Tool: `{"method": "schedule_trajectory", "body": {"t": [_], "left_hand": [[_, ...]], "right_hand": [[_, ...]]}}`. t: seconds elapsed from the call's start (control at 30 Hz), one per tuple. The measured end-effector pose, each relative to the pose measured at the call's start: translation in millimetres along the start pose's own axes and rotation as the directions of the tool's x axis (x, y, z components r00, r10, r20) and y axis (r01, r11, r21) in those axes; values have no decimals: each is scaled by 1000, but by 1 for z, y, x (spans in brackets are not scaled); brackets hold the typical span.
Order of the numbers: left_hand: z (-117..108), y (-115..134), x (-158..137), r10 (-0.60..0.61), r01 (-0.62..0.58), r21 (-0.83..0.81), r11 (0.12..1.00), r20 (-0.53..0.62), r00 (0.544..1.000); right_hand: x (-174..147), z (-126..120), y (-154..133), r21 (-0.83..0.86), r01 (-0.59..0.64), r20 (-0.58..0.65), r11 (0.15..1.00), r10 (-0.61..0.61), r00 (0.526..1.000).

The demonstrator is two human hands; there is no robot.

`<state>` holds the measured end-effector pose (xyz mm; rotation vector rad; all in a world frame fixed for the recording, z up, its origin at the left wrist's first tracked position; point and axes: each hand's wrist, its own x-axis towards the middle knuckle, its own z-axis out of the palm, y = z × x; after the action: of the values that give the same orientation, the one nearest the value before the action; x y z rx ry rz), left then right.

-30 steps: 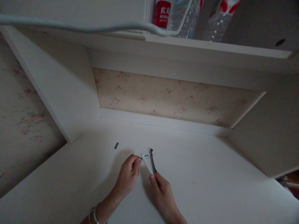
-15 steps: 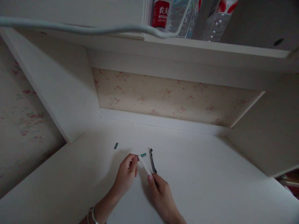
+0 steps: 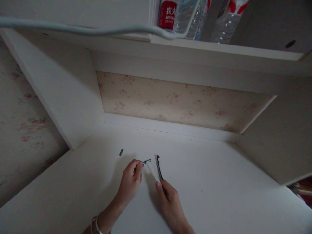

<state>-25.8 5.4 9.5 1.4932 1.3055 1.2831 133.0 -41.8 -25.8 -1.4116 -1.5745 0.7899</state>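
My left hand [image 3: 131, 178] is closed in a pinch on one end of a small black-and-green razor head [image 3: 147, 161]. The tip of a white razor handle [image 3: 153, 171] meets that head near its middle; whether the two are joined I cannot tell. Around the lower end of the white handle my right hand [image 3: 170, 201] is closed. Just past the right fingers, a black razor handle [image 3: 159, 167] lies on the white desk [image 3: 214, 182], its lower end partly hidden by the hand. A second razor head [image 3: 121, 152] rests flat to the upper left of my left hand.
Upright white panels stand at the left [image 3: 65, 91] and right of the desk. Overhead, a shelf [image 3: 226, 48] holds several plastic bottles [image 3: 168, 14]. A thick pale cable [image 3: 97, 31] crosses in front of it. Floral wallpaper [image 3: 170, 97] shows behind.
The razor head has turned a little and more of it shows between my hands. My left hand has shifted slightly left, my right slightly right with the white handle.
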Motion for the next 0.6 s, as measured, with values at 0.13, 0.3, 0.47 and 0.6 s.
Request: {"method": "schedule_trajectory", "body": {"t": [0.13, 0.3, 0.47, 0.6], "left_hand": [[3, 1, -2, 30, -32, 46, 998, 51, 998], [1, 1, -1, 10, -10, 12, 1000, 24, 1000], [1, 3, -3, 56, -59, 47, 997, 57, 997], [2, 4, -3, 21, -21, -1, 1000, 70, 997]], "right_hand": [[1, -1, -1, 12, -7, 0, 1000, 7, 1000], [1, -2, -2, 9, -25, 9, 1000, 25, 1000], [3, -5, -2, 14, -29, -6, 999, 29, 1000], [3, -6, -2, 21, -38, -9, 999, 38, 999]]}}
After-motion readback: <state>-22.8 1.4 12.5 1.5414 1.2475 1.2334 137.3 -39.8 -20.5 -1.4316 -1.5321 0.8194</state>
